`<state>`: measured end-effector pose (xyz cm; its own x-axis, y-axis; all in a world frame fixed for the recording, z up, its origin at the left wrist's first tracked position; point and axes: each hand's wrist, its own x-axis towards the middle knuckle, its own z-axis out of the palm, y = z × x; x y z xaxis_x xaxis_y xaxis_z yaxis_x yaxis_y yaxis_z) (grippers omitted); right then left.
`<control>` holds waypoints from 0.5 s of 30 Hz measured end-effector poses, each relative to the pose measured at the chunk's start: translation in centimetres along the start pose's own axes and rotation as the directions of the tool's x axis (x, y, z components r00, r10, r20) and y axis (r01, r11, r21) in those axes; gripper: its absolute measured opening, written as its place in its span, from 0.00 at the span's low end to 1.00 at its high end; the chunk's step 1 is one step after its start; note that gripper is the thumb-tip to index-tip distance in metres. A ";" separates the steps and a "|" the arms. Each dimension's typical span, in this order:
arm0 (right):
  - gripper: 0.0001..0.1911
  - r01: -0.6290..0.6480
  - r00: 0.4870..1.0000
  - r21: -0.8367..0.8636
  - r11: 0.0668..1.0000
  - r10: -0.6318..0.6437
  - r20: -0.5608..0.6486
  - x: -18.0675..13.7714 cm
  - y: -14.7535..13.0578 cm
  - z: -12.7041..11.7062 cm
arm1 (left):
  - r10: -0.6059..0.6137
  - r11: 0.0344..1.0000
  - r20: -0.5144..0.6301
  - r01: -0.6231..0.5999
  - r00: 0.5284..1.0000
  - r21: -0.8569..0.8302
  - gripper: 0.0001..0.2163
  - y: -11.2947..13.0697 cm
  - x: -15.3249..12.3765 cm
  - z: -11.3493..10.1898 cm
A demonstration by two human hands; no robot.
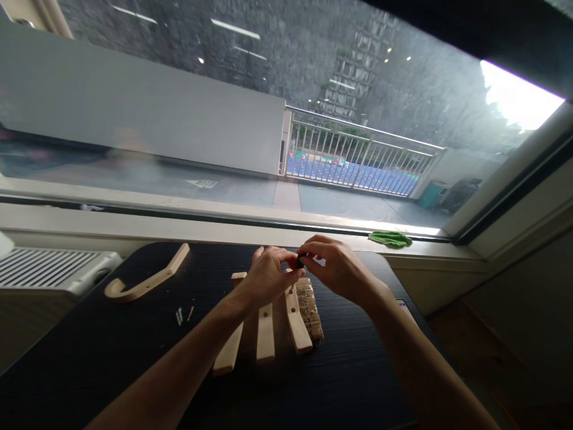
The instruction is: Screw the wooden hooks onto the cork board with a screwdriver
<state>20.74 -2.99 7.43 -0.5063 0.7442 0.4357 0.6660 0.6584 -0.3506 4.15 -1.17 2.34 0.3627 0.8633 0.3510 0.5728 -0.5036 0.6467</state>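
Note:
My left hand (271,270) and my right hand (338,266) meet above the far part of the dark table. Between their fingertips is a small black piece (301,261), too small to make out further; both hands pinch it. Below them lie three wooden strips: a left strip (230,352), a middle strip (265,337) with a hole, and a right strip (298,328) with a hole and what looks like a screw standing in it. The right strip rests against a brown ridged block (311,310), perhaps cardboard. My left hand and forearm hide parts of the strips.
A hook-shaped wooden piece (145,286) lies at the table's (349,370) far left. Several screws (179,316) are scattered near it. A white radiator (58,269) stands left, a green cloth (390,239) lies on the windowsill, and a device's edge (405,310) shows by my right forearm.

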 end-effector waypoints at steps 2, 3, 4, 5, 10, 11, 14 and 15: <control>0.09 -0.012 1.000 0.022 1.000 0.012 -0.009 -0.1 0.2 -0.1 | -0.007 1.000 0.000 0.007 1.000 -0.013 0.06 -0.1 0.0 -0.1; 0.09 -0.023 1.000 0.040 0.999 0.024 -0.020 -0.2 0.4 0.0 | -0.012 1.000 -0.005 0.012 1.000 -0.021 0.08 -0.1 0.0 -0.1; 0.10 -0.039 0.998 0.061 0.997 0.041 -0.037 -0.4 0.7 0.0 | -0.015 1.000 -0.009 0.015 1.000 -0.028 0.10 -0.2 0.0 -0.1; 0.10 -0.061 0.997 0.086 0.994 0.065 -0.052 -0.8 1.2 0.2 | -0.016 0.999 -0.013 0.015 1.000 -0.031 0.12 -0.3 0.1 -0.2; 0.09 -0.212 0.975 0.186 0.959 0.221 -0.025 -3.2 3.7 2.8 | -0.005 1.000 -0.010 0.006 1.000 0.015 0.16 -0.7 0.2 -0.2; 0.09 -0.218 0.974 0.193 0.957 0.227 -0.024 -3.6 4.0 3.6 | -0.001 1.000 -0.006 0.001 1.000 0.031 0.17 -0.7 0.2 -0.2; 0.09 -0.229 0.969 0.220 0.948 0.243 -0.037 -4.2 4.4 5.9 | 0.018 0.997 0.008 -0.018 1.000 0.078 0.15 -0.4 0.3 -0.3; 0.09 -0.232 0.967 0.231 0.945 0.250 -0.049 -4.2 4.5 6.6 | 0.022 0.996 0.006 -0.023 1.000 0.087 0.14 -0.2 0.3 -0.4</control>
<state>22.24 -2.46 -1.44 -0.2962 0.8785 0.3747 0.6204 0.4753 -0.6239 3.86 -0.74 2.58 0.3797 0.8516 0.3613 0.6263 -0.5241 0.5771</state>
